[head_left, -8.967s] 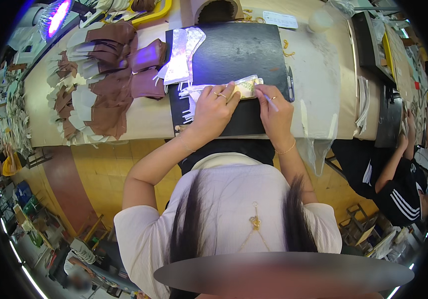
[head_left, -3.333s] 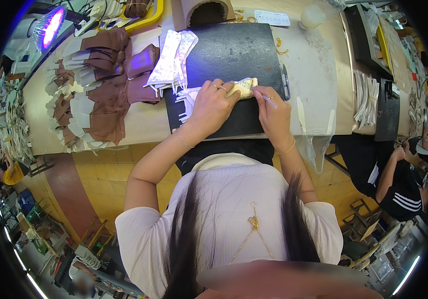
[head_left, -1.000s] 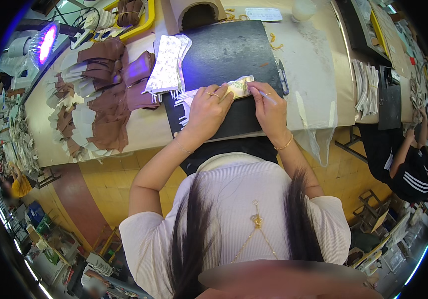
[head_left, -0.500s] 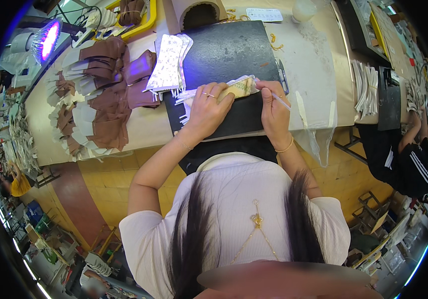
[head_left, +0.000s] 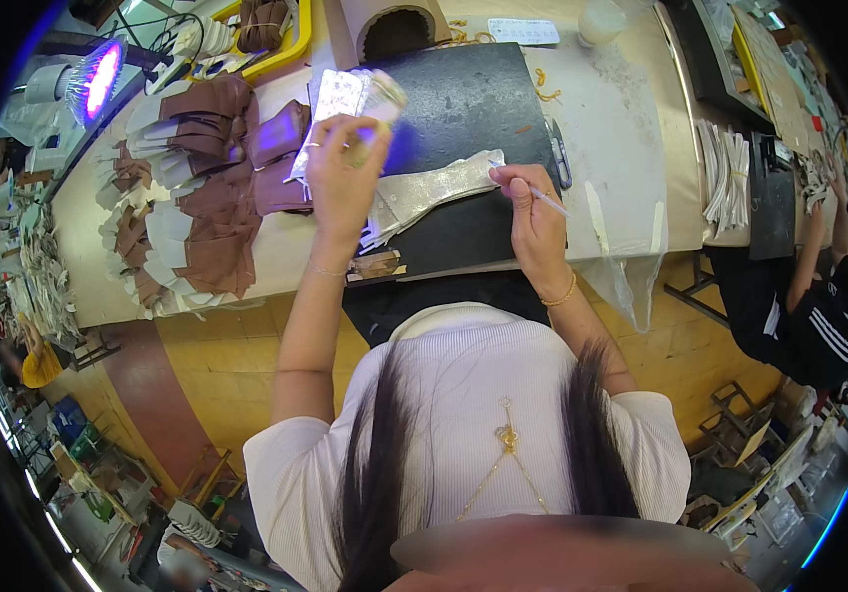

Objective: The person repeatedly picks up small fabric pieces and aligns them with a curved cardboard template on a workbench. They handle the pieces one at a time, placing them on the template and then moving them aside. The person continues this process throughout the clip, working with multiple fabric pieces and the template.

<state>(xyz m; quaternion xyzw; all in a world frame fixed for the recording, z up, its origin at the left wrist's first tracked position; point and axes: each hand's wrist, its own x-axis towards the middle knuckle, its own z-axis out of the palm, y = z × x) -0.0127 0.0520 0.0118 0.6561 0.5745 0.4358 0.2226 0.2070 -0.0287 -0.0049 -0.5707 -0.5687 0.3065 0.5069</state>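
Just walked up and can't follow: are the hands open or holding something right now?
Left hand: closed on a flat, pale yellowish piece, blurred, material unclear.
Right hand: closed, holding a thin, whitish, stick-like tool.

Worn: off-white ribbed short-sleeved top [head_left: 473, 414]; gold pendant necklace [head_left: 509, 435]; gold bracelet [head_left: 561, 293], right wrist; thin bracelet [head_left: 329, 271], left; ring [head_left: 313, 145]

Open room ahead, crowding at left.
Between the left hand [head_left: 341, 183] and right hand [head_left: 534, 217], the black board [head_left: 468, 104] lies bare beyond the patterned strip [head_left: 434, 188]; brown pieces [head_left: 212, 232] block the left hand's outer side.
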